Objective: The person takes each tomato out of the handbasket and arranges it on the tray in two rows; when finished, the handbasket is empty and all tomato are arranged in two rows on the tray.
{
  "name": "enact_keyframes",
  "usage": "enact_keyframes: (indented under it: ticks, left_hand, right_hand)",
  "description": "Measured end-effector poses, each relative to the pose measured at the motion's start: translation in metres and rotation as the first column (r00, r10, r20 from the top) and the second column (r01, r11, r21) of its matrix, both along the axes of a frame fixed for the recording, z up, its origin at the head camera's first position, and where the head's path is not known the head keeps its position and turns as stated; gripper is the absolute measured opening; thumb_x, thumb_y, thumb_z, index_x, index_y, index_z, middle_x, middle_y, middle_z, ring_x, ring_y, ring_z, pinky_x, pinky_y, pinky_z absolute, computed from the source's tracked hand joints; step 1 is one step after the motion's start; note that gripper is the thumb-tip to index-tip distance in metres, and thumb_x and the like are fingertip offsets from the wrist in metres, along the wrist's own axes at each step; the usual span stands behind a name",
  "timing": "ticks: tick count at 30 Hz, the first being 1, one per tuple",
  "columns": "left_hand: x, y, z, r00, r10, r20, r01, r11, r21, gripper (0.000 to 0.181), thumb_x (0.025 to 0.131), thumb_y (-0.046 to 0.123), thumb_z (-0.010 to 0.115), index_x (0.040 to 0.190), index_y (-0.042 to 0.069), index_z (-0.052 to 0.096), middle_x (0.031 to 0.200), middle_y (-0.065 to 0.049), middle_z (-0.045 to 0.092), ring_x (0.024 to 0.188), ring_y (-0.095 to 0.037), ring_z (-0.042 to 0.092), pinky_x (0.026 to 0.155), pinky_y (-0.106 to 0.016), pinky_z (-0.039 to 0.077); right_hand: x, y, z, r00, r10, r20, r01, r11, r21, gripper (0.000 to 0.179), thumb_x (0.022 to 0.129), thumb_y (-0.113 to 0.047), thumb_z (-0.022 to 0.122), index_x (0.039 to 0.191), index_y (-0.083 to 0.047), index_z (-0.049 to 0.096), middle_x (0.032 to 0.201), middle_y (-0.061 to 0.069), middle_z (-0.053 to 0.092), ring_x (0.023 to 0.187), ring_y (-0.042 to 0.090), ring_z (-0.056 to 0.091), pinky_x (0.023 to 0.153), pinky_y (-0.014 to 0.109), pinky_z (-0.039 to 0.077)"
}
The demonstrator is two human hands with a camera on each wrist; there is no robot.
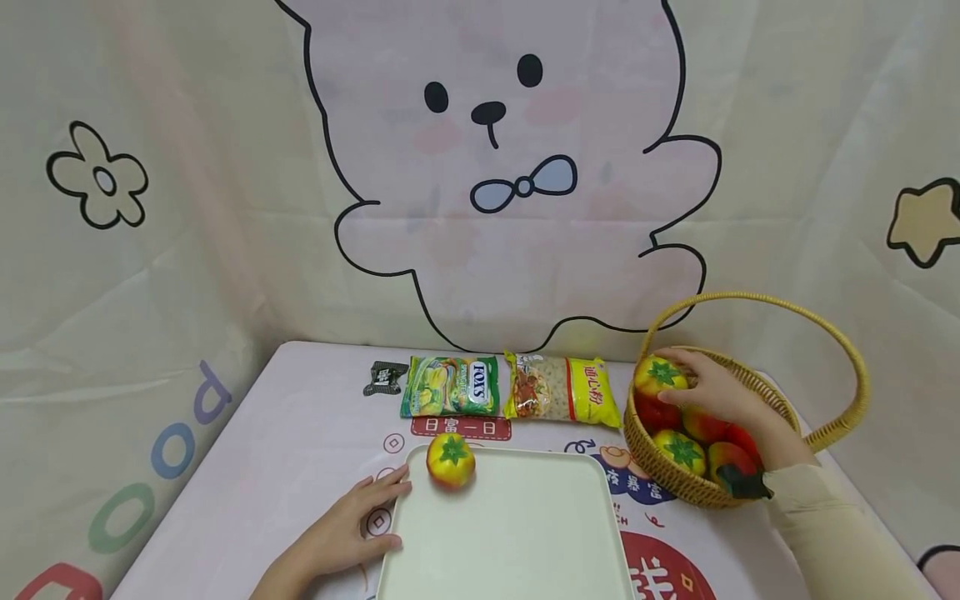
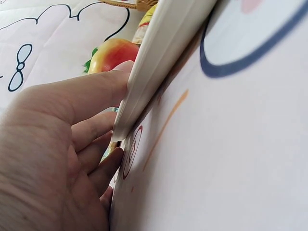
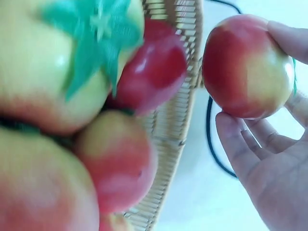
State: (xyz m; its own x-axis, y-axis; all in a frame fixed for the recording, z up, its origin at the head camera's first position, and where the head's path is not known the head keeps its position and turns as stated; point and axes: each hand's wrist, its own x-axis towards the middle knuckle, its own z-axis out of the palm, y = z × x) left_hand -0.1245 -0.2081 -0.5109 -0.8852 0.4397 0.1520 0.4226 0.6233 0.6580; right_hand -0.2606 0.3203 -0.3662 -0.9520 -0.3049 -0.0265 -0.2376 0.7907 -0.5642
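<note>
My right hand [image 1: 716,387] is at the wicker basket [image 1: 647,458] on the right. Its thumb and fingers pinch a yellow-and-red tomato [image 3: 245,72] with a green star-shaped calyx, held up over the basket's far left rim. Below it, more tomatoes and red fruit [image 3: 144,67] fill the basket. On the left, my left hand [image 1: 341,529] rests against the left edge of a white tray [image 1: 510,533]. The thumb [image 2: 91,91] touches the tray's side and the fingers lie nearly straight along it. Another tomato [image 1: 450,462] sits in the tray's far left corner.
Along the back of the table lie a small black packet [image 1: 386,377], a green FOX'S candy bag [image 1: 452,387] and a yellow pasta bag [image 1: 562,390]. The basket's tall handle [image 1: 840,342] arches over my right hand. A printed cloth hangs behind.
</note>
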Motion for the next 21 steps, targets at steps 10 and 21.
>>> enact_keyframes:
  ticks: [10,21]
  left_hand:
    - [-0.001,0.000,0.000,1.000,-0.001,0.024,0.001,1.000,0.016,0.063,0.077,0.043,0.072,0.133,0.019,0.056,0.148,0.000,0.043,0.136,-0.034,0.038,0.107,0.000,0.002]
    - [0.000,0.001,0.001,1.000,0.009,0.008,-0.009,1.000,-0.016,0.062,0.079,0.048,0.070,0.134,0.022,0.055,0.148,0.004,0.042,0.136,-0.032,0.039,0.110,-0.055,0.023]
  right_hand:
    - [0.020,-0.041,-0.002,0.999,0.017,-0.027,-0.018,0.998,-0.055,0.070,0.083,-0.037,0.071,0.141,-0.013,0.041,0.131,0.022,0.043,0.110,0.039,0.048,0.080,0.047,0.056]
    - [0.026,-0.089,-0.028,0.995,0.097,-0.011,-0.097,0.972,-0.214,0.067,0.080,-0.031,0.075,0.138,-0.015,0.045,0.133,0.017,0.044,0.108,0.033,0.048,0.077,0.030,0.055]
